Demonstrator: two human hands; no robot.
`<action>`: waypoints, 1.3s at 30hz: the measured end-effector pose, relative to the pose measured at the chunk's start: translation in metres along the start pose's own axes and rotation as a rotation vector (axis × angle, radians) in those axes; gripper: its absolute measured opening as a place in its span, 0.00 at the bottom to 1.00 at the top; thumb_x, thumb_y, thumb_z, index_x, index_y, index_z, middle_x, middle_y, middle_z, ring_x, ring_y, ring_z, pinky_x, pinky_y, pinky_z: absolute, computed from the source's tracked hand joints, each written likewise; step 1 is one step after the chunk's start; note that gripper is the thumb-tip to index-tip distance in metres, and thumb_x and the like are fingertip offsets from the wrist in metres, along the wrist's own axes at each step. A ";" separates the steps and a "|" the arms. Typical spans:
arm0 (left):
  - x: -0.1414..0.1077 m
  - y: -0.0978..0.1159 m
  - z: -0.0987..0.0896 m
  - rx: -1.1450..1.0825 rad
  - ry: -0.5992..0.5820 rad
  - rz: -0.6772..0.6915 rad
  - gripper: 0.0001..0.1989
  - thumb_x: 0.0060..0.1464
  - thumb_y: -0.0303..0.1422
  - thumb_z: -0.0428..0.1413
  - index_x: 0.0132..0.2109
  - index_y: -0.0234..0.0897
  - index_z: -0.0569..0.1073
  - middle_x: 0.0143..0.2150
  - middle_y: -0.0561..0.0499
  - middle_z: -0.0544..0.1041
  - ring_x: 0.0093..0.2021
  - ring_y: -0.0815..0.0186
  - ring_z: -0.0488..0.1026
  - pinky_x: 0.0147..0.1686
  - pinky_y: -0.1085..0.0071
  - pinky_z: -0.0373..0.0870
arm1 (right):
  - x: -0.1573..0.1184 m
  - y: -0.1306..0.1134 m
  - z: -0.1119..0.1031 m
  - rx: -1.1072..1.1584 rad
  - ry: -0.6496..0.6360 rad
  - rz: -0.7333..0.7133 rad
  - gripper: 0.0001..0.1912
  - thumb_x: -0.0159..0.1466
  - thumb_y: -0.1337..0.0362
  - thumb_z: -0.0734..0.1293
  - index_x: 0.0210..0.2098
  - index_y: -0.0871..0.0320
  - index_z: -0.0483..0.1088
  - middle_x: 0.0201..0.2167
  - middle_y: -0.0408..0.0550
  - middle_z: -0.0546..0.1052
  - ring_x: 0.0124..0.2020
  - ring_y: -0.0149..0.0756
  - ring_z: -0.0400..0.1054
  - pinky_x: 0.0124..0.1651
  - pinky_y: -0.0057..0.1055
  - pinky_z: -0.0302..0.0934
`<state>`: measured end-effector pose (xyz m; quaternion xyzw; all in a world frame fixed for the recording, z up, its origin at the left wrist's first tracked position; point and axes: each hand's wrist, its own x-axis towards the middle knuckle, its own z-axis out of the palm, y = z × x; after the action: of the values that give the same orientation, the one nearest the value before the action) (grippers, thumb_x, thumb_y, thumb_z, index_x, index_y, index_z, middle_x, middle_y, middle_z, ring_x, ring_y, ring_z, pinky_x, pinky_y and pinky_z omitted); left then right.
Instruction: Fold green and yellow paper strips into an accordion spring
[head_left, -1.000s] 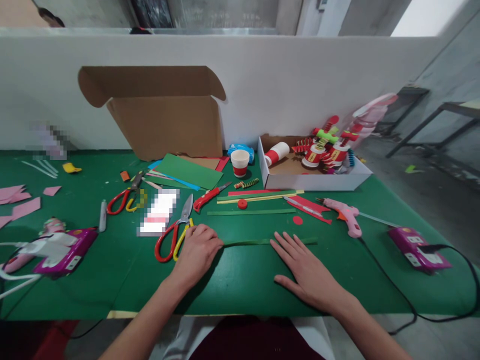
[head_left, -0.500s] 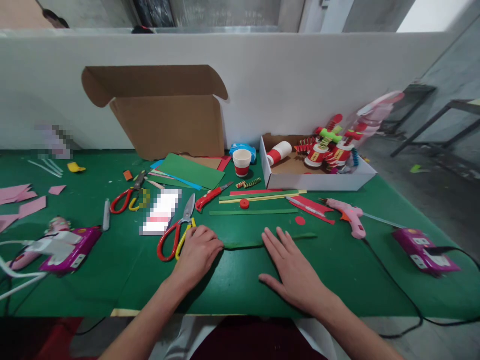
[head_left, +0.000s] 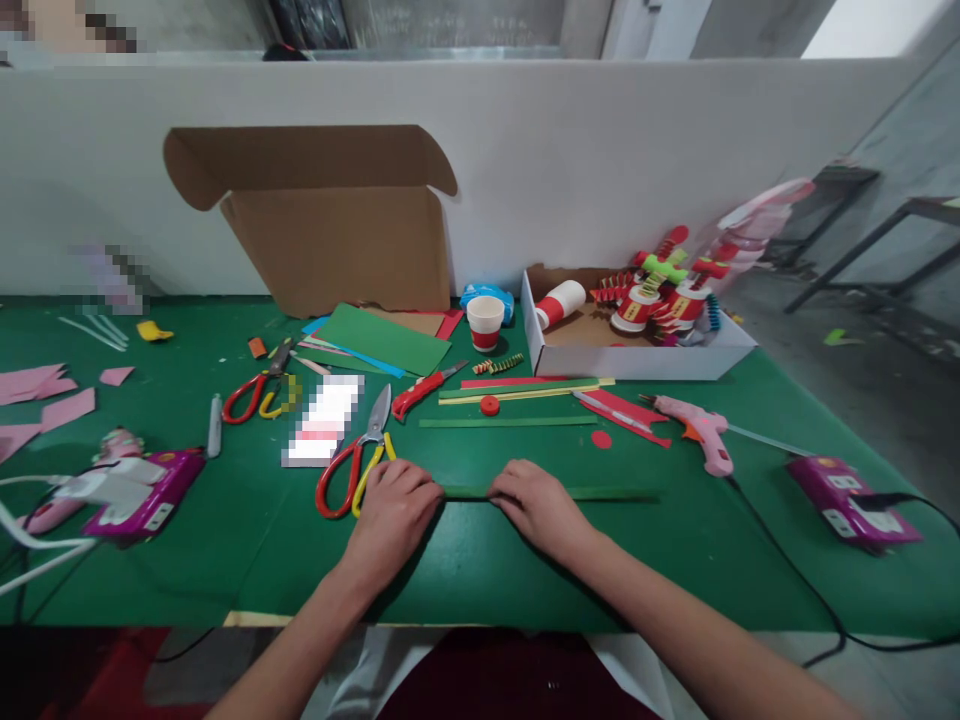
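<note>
At the lower centre of the frame, our left hand [head_left: 400,502] and right hand [head_left: 538,505] pinch 1 green strip [head_left: 611,494]; we should keep it flat and straight.

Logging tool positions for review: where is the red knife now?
In the head view, the knife lies just left of centre, between the nearer scissors and the upright cup.
</note>
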<state>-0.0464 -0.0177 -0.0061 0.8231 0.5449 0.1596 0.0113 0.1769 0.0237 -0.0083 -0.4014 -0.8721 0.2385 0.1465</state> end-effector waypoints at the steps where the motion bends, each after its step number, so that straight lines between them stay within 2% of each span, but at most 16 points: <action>1: -0.002 -0.002 -0.002 -0.010 0.001 -0.015 0.11 0.62 0.30 0.49 0.35 0.41 0.76 0.35 0.50 0.76 0.40 0.61 0.65 0.43 0.61 0.57 | 0.000 0.000 0.000 0.005 0.004 0.003 0.08 0.66 0.68 0.62 0.34 0.56 0.73 0.33 0.46 0.73 0.38 0.35 0.66 0.42 0.30 0.61; 5: -0.004 -0.003 -0.010 -0.078 0.033 -0.079 0.10 0.62 0.31 0.48 0.40 0.41 0.76 0.39 0.49 0.77 0.42 0.60 0.67 0.44 0.61 0.58 | -0.003 -0.001 0.000 -0.004 0.033 0.000 0.07 0.66 0.69 0.63 0.35 0.56 0.74 0.33 0.46 0.73 0.38 0.35 0.67 0.42 0.30 0.61; 9: 0.000 0.002 -0.010 -0.168 -0.021 -0.037 0.09 0.60 0.33 0.52 0.45 0.43 0.74 0.43 0.49 0.77 0.45 0.60 0.67 0.44 0.61 0.59 | -0.004 -0.003 -0.001 -0.014 0.043 0.013 0.06 0.65 0.68 0.64 0.35 0.56 0.74 0.33 0.47 0.74 0.38 0.35 0.67 0.43 0.31 0.61; 12: 0.004 0.003 -0.004 -0.166 -0.060 -0.036 0.08 0.60 0.32 0.51 0.39 0.41 0.76 0.39 0.49 0.77 0.42 0.60 0.67 0.42 0.61 0.59 | -0.003 -0.004 -0.002 0.008 0.043 0.032 0.05 0.64 0.66 0.66 0.35 0.56 0.75 0.32 0.46 0.74 0.38 0.35 0.68 0.43 0.32 0.61; 15: 0.007 0.002 0.000 -0.186 -0.059 -0.064 0.12 0.62 0.33 0.49 0.34 0.40 0.76 0.36 0.48 0.76 0.41 0.61 0.67 0.41 0.62 0.58 | -0.001 -0.004 -0.004 0.050 0.043 0.074 0.04 0.64 0.66 0.66 0.33 0.57 0.74 0.31 0.45 0.75 0.37 0.34 0.68 0.43 0.31 0.60; 20: 0.012 0.001 -0.001 -0.221 -0.082 -0.136 0.13 0.62 0.35 0.48 0.34 0.38 0.74 0.35 0.48 0.75 0.39 0.62 0.67 0.41 0.62 0.59 | 0.005 -0.009 -0.010 0.015 0.010 0.175 0.06 0.65 0.66 0.65 0.31 0.57 0.72 0.30 0.44 0.74 0.35 0.34 0.68 0.40 0.29 0.59; 26: 0.019 0.002 0.000 -0.155 -0.116 -0.173 0.11 0.61 0.35 0.50 0.33 0.38 0.73 0.34 0.49 0.74 0.38 0.61 0.67 0.39 0.63 0.59 | 0.011 -0.016 -0.014 -0.054 -0.056 0.265 0.05 0.64 0.67 0.66 0.31 0.57 0.69 0.31 0.45 0.74 0.35 0.35 0.68 0.38 0.29 0.56; 39: 0.029 0.008 -0.007 -0.038 -0.248 -0.186 0.06 0.56 0.31 0.52 0.31 0.38 0.70 0.34 0.48 0.72 0.40 0.58 0.66 0.36 0.64 0.56 | 0.012 -0.014 -0.012 -0.020 -0.057 0.278 0.05 0.63 0.67 0.67 0.30 0.57 0.67 0.30 0.45 0.74 0.35 0.35 0.67 0.38 0.29 0.55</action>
<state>-0.0311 0.0043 0.0089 0.7820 0.6102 0.0653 0.1088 0.1656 0.0288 0.0101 -0.5128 -0.8143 0.2591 0.0832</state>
